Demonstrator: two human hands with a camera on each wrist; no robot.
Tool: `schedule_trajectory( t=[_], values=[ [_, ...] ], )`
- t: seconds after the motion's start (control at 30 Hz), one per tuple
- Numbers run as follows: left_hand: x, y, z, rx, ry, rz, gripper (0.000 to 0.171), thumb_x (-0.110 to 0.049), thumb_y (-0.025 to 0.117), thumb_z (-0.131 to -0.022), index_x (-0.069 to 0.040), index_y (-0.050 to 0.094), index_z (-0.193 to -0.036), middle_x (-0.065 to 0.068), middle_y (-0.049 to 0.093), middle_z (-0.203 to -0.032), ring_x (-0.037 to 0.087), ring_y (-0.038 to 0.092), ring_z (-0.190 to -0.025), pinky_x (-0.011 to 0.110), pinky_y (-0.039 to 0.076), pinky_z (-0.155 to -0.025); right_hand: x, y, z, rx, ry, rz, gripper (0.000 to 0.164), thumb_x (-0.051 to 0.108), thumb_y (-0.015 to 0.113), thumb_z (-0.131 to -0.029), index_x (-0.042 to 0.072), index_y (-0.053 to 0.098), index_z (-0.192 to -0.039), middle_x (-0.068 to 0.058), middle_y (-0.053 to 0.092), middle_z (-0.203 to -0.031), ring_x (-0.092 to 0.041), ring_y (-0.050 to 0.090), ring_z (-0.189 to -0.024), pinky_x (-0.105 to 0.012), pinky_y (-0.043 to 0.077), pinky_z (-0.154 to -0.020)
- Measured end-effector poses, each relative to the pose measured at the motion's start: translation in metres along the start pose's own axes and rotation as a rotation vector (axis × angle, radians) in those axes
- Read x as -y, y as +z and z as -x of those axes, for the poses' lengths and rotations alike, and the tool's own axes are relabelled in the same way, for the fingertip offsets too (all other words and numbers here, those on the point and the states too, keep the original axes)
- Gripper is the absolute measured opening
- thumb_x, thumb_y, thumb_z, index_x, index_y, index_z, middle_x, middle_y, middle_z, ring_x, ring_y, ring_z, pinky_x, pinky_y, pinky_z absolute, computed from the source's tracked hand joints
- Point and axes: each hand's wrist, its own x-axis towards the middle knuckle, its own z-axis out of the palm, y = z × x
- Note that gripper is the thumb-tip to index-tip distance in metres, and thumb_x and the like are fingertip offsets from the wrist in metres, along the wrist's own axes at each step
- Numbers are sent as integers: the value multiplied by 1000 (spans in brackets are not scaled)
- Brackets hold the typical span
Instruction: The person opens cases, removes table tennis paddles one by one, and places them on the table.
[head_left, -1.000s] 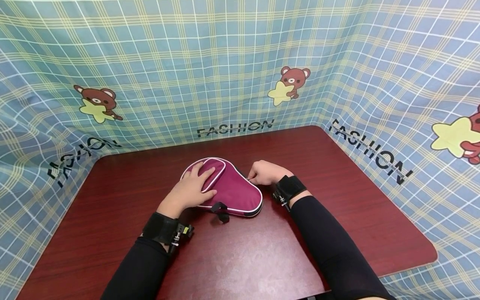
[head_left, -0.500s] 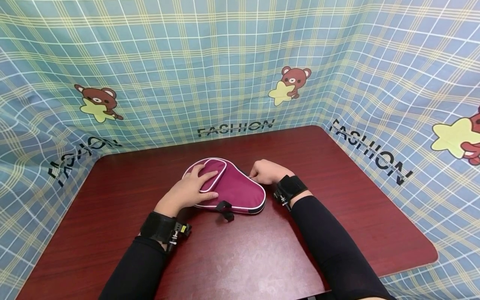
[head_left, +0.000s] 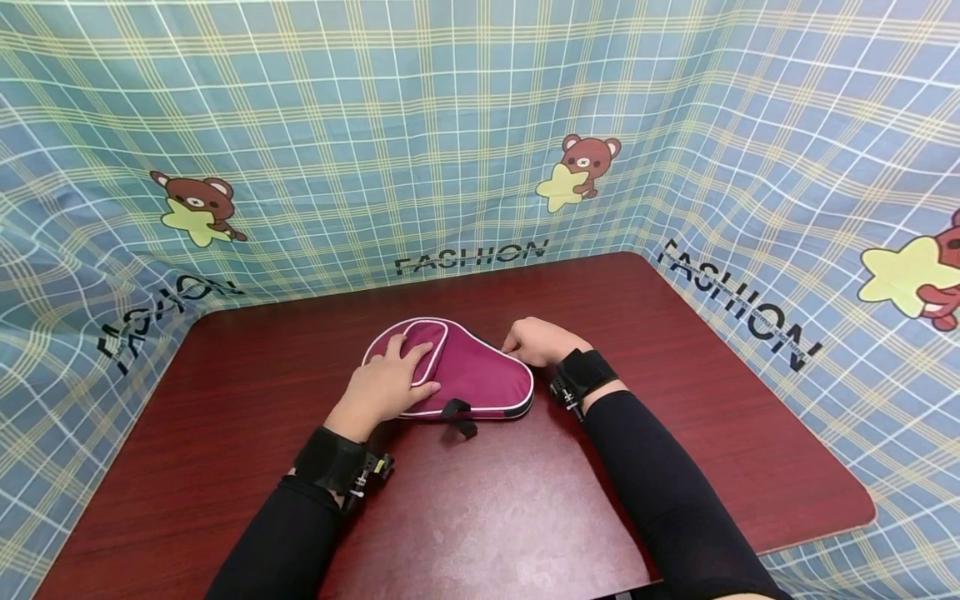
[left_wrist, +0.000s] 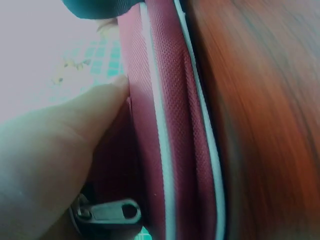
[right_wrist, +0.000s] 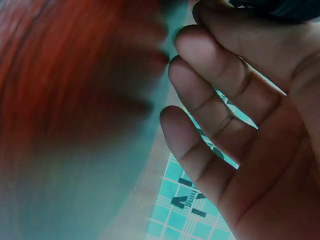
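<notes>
The left hand (head_left: 381,382) lies spread over the pocketed end of the magenta bag (head_left: 483,379), hiding part of it; the right hand (head_left: 542,342) curls, its grip pinching the bag's edge. The bag sits toward the far edge of the surface (head_left: 712,450), behind which checked cloth (head_left: 337,125) reads "FASHION".

Left hand (head_left: 385,385) rests atop left end of magenta case (head_left: 487,377), fingers spread, thumb toward near edge. Right hand (head_left: 542,342) at case's far right edge, fingers bent, pinching rim. Left forearm (head_left: 273,542) slants in from case's near left, right forearm (head_left: 667,483) from near right.
</notes>
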Motion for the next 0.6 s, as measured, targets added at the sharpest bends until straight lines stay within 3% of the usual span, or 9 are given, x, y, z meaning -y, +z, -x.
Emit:
schedule_trajectory(
  t=[0.13,0.23,0.47,0.6],
  values=[
    [-3,0,1,1,-41,-21,77,-68,51,-80,-31,31,-144,16,27,-144,39,60,-94,55,50,-73,-4,0,0,0,-2,-8,29,24,61,-89,39,70,-65,18,64,-68,-6,49,-61,-22,40,-58],
    [-2,2,0,-14,-33,-25,77,-68,52,-80,-30,32,-144,17,28,-144,40,58,-97,56,48,-79,-7,0,0,-8,-4,-20,29,24,61,-89,40,70,-66,19,64,-69,-6,50,-62,-23,41,-59],
    [10,5,-3,-41,123,32,89,-72,55,-74,-25,30,-146,15,20,-151,42,39,-125,58,36,-98,-8,0,0,-15,-4,-33,28,23,62,-88,40,71,-69,20,65,-69,-5,52,-64,-23,44,-63],
    [17,9,-7,-53,214,36,88,-73,52,-76,-33,21,-148,8,9,-157,43,29,-134,58,34,-101,-5,-1,0,-10,5,-30,28,23,61,-88,39,71,-68,21,64,-67,-5,53,-64,-23,44,-64]
  ],
)
